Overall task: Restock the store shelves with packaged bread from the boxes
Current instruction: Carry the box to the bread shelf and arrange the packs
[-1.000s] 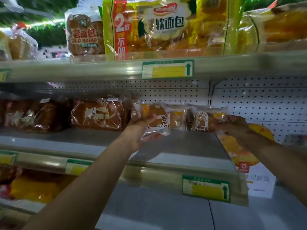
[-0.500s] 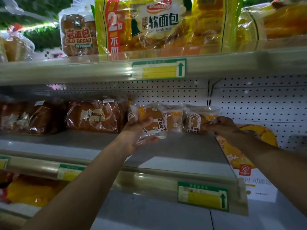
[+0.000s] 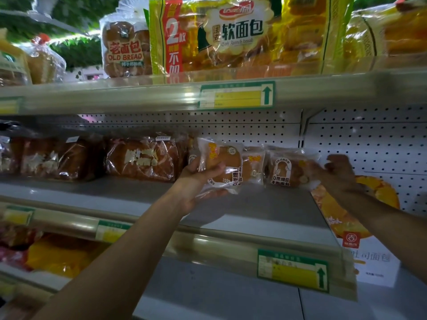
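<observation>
Held in the left hand (image 3: 196, 185): a clear plastic packet of round brown bread (image 3: 223, 167), grip curled around it, lifted just above the grey metal middle shelf (image 3: 265, 204). Touched by the right hand (image 3: 335, 174), fingers loosely bent, grip unclear: a second clear bread packet (image 3: 286, 169) standing at the shelf's back.

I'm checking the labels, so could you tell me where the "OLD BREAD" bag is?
The OLD BREAD bag stands on the top shelf, upper left of centre, beside the yellow soft French bread pack.
</observation>
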Demonstrator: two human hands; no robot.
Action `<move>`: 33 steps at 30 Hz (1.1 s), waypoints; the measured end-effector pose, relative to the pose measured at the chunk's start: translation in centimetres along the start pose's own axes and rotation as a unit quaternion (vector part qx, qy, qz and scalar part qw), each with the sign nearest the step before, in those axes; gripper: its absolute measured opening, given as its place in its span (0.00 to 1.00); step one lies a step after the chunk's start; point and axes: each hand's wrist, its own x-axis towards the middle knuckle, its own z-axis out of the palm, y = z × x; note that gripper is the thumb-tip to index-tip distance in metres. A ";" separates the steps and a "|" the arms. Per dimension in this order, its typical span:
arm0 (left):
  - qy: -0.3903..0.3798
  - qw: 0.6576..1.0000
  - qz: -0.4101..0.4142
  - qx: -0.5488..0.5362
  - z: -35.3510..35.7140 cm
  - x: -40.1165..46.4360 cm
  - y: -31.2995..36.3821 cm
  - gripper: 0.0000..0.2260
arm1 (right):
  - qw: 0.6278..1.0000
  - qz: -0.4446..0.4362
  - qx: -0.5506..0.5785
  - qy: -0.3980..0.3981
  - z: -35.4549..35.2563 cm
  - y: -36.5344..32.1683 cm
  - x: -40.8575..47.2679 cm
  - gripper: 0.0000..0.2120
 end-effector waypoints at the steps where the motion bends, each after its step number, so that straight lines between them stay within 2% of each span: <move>1: -0.007 1.000 0.004 0.023 -0.2 -0.1 0.2 0.26 | 0.997 -0.061 -0.016 0.037 -0.1 -0.3 -0.1 0.31; 3: -0.020 0.998 0.007 0.066 -0.7 -0.3 0.6 0.28 | 0.984 -0.171 -0.016 0.042 0.0 -2.2 -1.0 0.20; 5: -0.036 0.995 0.004 0.092 -0.7 -0.6 1.0 0.29 | 0.972 -0.229 0.000 -0.058 0.6 -5.4 -2.7 0.15; 6: -0.044 0.993 0.002 0.108 -0.7 -0.8 1.2 0.29 | 0.963 -0.232 -0.006 -0.140 1.0 -7.2 -3.7 0.17; 9: -0.054 0.984 0.019 0.169 -0.4 -1.1 2.0 0.26 | 0.909 -0.140 -0.058 -0.387 2.9 -10.6 -5.9 0.26; 11: -0.039 0.981 0.047 0.185 -0.5 -1.3 2.5 0.22 | 0.875 -0.100 -0.046 -0.471 4.3 -11.2 -6.4 0.23; 12: -0.028 0.981 0.060 0.182 -0.7 -1.2 2.6 0.22 | 0.871 -0.086 -0.018 -0.483 4.9 -11.3 -6.6 0.22; 16: 0.012 0.987 0.074 0.140 -2.9 -1.3 3.0 0.23 | 0.899 -0.035 0.072 -0.431 6.9 -11.4 -7.6 0.28; 19: 0.025 0.991 0.072 0.112 -4.8 -1.1 3.9 0.14 | 0.917 -0.008 0.103 -0.384 8.3 -11.9 -8.2 0.26; 22: 0.055 0.985 0.089 0.137 -6.6 0.3 5.4 0.06 | 0.927 -0.020 0.104 -0.359 10.0 -12.6 -8.3 0.25; 23: 0.054 0.982 0.100 0.152 -7.1 0.7 6.0 0.03 | 0.933 -0.025 0.097 -0.346 10.6 -13.0 -8.3 0.22; 26: 0.046 0.965 0.124 0.226 -8.7 2.3 7.5 0.04 | 0.939 -0.028 0.098 -0.328 12.3 -13.9 -8.1 0.06; 27: 0.044 0.961 0.126 0.242 -9.2 2.6 7.9 0.04 | 0.943 -0.020 0.090 -0.321 12.9 -14.3 -8.2 0.05; 30: 0.053 0.960 0.127 0.245 -10.6 3.4 7.8 0.05 | 0.949 -0.014 0.044 -0.312 14.8 -14.3 -8.4 0.17; 31: 0.052 0.959 0.122 0.250 -11.1 3.6 7.6 0.05 | 0.950 -0.006 0.030 -0.311 15.4 -14.0 -8.5 0.18; 33: 0.042 0.964 0.094 0.246 -11.9 3.9 6.8 0.03 | 0.956 0.013 0.005 -0.292 16.5 -13.4 -8.7 0.15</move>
